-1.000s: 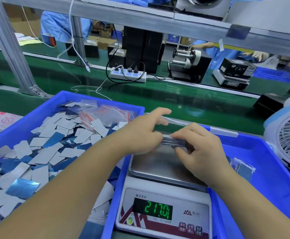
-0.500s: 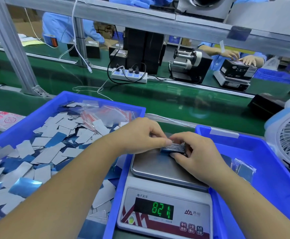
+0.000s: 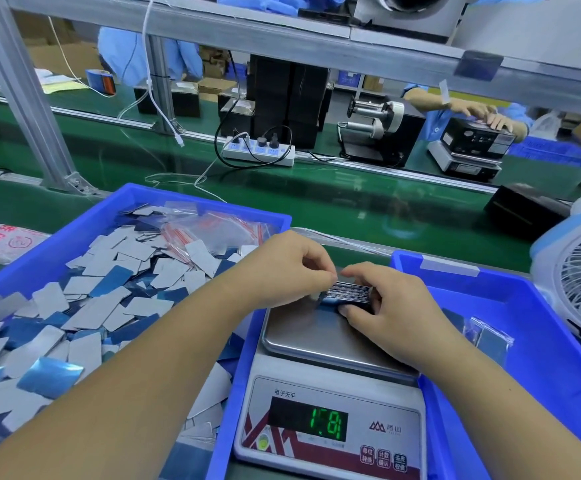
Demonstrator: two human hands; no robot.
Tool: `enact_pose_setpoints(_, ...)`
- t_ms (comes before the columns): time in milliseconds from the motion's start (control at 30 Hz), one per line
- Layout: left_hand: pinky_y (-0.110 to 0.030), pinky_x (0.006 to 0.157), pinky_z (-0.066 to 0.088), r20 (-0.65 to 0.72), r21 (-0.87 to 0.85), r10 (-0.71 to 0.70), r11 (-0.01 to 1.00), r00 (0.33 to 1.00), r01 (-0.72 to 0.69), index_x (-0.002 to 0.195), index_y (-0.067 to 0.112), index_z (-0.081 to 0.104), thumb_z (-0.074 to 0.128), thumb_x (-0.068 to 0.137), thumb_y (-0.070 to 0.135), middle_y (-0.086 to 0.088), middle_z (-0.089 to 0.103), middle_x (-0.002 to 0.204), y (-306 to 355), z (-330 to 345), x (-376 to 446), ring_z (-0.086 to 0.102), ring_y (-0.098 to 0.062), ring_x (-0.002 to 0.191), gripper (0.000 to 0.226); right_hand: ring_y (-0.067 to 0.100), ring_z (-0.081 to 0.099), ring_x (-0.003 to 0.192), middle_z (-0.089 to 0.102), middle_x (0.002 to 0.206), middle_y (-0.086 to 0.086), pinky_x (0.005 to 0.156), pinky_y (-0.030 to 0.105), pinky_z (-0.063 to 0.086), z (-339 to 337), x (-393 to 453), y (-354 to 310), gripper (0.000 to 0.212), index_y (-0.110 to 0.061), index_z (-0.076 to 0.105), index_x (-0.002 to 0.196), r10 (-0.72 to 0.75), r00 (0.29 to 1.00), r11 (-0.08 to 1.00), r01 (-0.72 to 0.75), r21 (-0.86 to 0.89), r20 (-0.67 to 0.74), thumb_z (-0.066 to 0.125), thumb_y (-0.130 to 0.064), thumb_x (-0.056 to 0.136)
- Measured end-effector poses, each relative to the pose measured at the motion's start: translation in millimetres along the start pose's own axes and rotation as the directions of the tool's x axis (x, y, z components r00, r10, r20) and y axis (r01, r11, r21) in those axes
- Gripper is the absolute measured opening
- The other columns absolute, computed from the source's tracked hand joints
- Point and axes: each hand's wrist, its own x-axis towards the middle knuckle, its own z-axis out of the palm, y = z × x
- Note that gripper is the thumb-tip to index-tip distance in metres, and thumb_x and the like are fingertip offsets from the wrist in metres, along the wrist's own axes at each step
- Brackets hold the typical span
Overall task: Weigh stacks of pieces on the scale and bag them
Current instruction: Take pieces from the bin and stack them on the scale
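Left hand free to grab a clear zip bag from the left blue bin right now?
Probably not yet. The left hand is pinching the stack of thin pieces with the right hand over the steel scale pan. The clear red-striped zip bags lie uncovered just behind it, nothing between.

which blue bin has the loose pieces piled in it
The left blue bin, heaped with loose silver and blue pieces. The right blue bin holds only a bagged pack that shows.
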Motion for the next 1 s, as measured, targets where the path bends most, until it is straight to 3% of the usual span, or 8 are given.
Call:
enact_pose_setpoints(100,-0.023,0.070,0.053,-0.052,-0.043,0.005,0.999,0.999,-0.007,0.080,0.025,0.071,0.065,0.086,0.014,0.007,0.072,0.073,-0.9,2.2,2.1,0.064,-0.004,0.067,0.015,-0.024,0.045,0.076,0.044,0.065,-0.033,0.068,-0.002,0.032,-0.6,-0.6,-1.6,0.045,-0.034,0.061,0.121,0.024,1.000,0.999,-0.024,0.023,-0.003,0.075,-0.029,0.078)
enact_pose_setpoints(267,-0.013,0.057,0.046,-0.102,-0.039,0.003,0.999,0.995,-0.007,0.085,0.033,0.064,0.063,0.087,0.016,0.010,0.072,0.072,-5.4,4.6,2.9,0.061,-0.005,0.062,0.017,-0.019,0.047,0.077,0.044,0.059,-0.025,0.069,0.001,0.035,-0.4,-1.2,-1.2,0.050,-0.037,0.057,0.125,0.042,0.999,0.998,-0.041,0.038,-0.011,0.074,-0.032,0.078)
enact_pose_setpoints(333,-0.012,0.054,0.044,-0.113,-0.053,0.010,0.998,0.994,-0.016,0.085,0.034,0.064,0.063,0.084,0.015,0.011,0.072,0.071,-5.1,6.3,2.0,0.057,-0.004,0.059,0.019,-0.021,0.047,0.077,0.041,0.060,-0.026,0.068,0.000,0.034,-0.5,-1.0,-1.4,0.050,-0.035,0.058,0.125,0.041,0.999,0.999,-0.041,0.033,-0.012,0.074,-0.032,0.078)
enact_pose_setpoints(533,-0.020,0.072,0.055,-0.127,-0.015,0.100,0.995,0.987,-0.102,0.084,0.032,0.068,0.067,0.080,0.007,0.013,0.072,0.078,-2.7,8.2,0.4,0.067,-0.005,0.074,0.025,-0.023,0.045,0.079,0.041,0.065,-0.031,0.069,-0.003,0.032,-0.2,-0.6,0.0,0.047,-0.032,0.062,0.122,0.032,0.999,0.999,-0.031,0.030,-0.033,0.077,-0.031,0.078)
enact_pose_setpoints(667,-0.013,0.062,0.050,-0.141,-0.035,0.091,0.995,0.986,-0.097,0.081,0.030,0.069,0.067,0.082,0.009,0.015,0.071,0.073,-2.8,8.1,3.4,0.063,-0.001,0.066,0.020,-0.021,0.047,0.080,0.052,0.072,-0.040,0.070,-0.001,0.033,1.3,-0.7,1.0,0.046,-0.034,0.060,0.120,0.026,0.999,0.999,-0.025,0.036,-0.034,0.077,-0.029,0.077)
enact_pose_setpoints(733,-0.015,0.061,0.049,-0.196,-0.055,0.057,0.996,0.979,-0.069,0.082,0.031,0.069,0.066,0.085,0.011,0.015,0.069,0.071,-4.9,7.9,5.9,0.059,-0.001,0.063,0.021,-0.017,0.049,0.077,0.051,0.066,-0.029,0.067,0.001,0.034,2.6,-0.7,2.3,0.054,-0.036,0.056,0.126,0.045,0.998,0.998,-0.043,0.052,-0.039,0.077,-0.031,0.077)
enact_pose_setpoints(833,-0.022,0.066,0.053,-0.243,-0.133,-0.015,0.991,0.970,-0.018,0.083,0.032,0.071,0.065,0.086,0.010,0.015,0.069,0.069,-6.7,6.3,7.9,0.060,-0.003,0.062,0.023,-0.009,0.051,0.072,0.049,0.077,-0.027,0.062,0.005,0.034,4.1,-0.8,5.2,0.065,-0.043,0.047,0.134,0.072,0.997,0.995,-0.069,0.067,-0.043,0.077,-0.036,0.077)
enact_pose_setpoints(1000,-0.004,0.053,0.039,-0.232,-0.048,-0.045,0.998,0.972,0.035,0.074,0.036,0.073,0.064,0.087,0.016,0.031,0.064,0.063,-5.5,5.1,7.9,0.058,0.010,0.061,0.025,-0.013,0.047,0.076,0.044,0.077,-0.030,0.070,0.000,0.033,4.7,-0.6,4.8,0.059,-0.035,0.054,0.136,0.036,0.998,0.999,-0.036,0.005,-0.045,0.076,-0.035,0.081)
